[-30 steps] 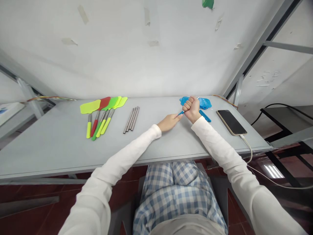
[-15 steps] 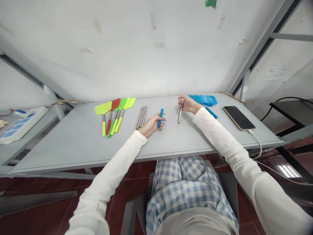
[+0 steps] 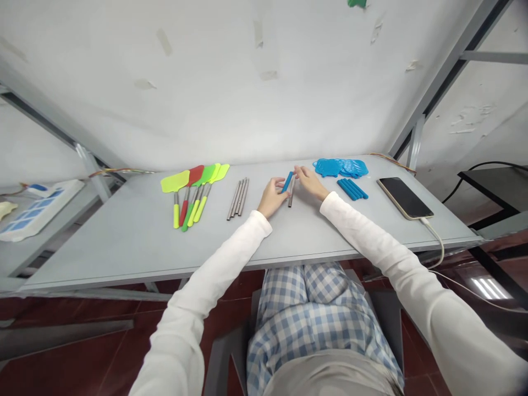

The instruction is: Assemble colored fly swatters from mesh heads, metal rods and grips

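Over the middle of the grey table [image 3: 173, 253], my left hand [image 3: 272, 196] grips a blue plastic handle sleeve [image 3: 287, 182] between thumb and fingers. My right hand [image 3: 310, 182] is closed at the upper end of a metal tube [image 3: 292, 191], which slants down right beside the blue sleeve. Whether sleeve and tube touch cannot be made out. Left of my hands lie several loose metal tubes [image 3: 238, 199]. To the right are several blue handle sleeves [image 3: 352, 189] in a row, with blue fly swatter heads [image 3: 340, 167] stacked behind them.
Several fly swatters [image 3: 193, 195] in yellow, red and green lie on the left part of the table. A phone [image 3: 405, 198] with a white charging cable [image 3: 434, 235] rests at the right. A wall [image 3: 264, 110] rises behind the table.
My hands have come together: the left moved right with the blue sleeve, the right moved left with the metal tube. The row of blue sleeves at the right is now uncovered.
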{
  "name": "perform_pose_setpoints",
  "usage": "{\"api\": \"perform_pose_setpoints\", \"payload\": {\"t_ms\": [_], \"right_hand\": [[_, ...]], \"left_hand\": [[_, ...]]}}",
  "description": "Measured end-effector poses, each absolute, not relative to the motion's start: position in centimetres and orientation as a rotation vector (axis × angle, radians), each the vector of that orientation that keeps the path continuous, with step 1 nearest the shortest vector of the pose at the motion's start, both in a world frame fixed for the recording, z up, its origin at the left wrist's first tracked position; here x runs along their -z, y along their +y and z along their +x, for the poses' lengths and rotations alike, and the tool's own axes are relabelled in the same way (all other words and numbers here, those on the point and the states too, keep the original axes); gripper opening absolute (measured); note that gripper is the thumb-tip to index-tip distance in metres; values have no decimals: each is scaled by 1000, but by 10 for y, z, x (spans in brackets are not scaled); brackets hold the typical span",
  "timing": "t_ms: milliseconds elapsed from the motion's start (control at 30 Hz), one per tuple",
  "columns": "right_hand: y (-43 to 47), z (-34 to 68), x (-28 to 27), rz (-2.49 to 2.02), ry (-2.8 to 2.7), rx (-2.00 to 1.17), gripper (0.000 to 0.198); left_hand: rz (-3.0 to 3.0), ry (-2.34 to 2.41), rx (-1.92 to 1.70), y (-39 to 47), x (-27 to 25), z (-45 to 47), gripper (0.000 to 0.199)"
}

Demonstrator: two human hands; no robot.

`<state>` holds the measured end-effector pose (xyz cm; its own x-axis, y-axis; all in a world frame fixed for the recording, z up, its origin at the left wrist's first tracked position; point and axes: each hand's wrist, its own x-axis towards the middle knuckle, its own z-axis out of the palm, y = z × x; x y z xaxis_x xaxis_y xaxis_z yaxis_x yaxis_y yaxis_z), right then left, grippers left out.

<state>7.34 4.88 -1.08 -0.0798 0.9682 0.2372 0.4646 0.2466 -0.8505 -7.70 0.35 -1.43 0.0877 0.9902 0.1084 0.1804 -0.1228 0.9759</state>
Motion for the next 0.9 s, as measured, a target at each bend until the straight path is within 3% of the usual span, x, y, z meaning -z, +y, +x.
{"api": "perform_pose_setpoints", "payload": {"t_ms": [133,300,400,633,900], "right_hand": [[46,82,11,-1092,-1626,-856,37],[54,113,15,-1184,-1529,-786,35],[53,136,17,-1342,-1669,-560,30],[35,161,20,-1599,-2184,57,27],[30,170,18,-1627,-2299,312,29]], "left_hand": [[1770,1148,-1127,14,18,-60,38],[2295,1182,-840,15,19,-63,30],[2559,1278,-615,9,18,-75,29],[2646,1771,-458,-7,12,-93,31],[2343,2204,-440,-11,7,-127,29]]}}
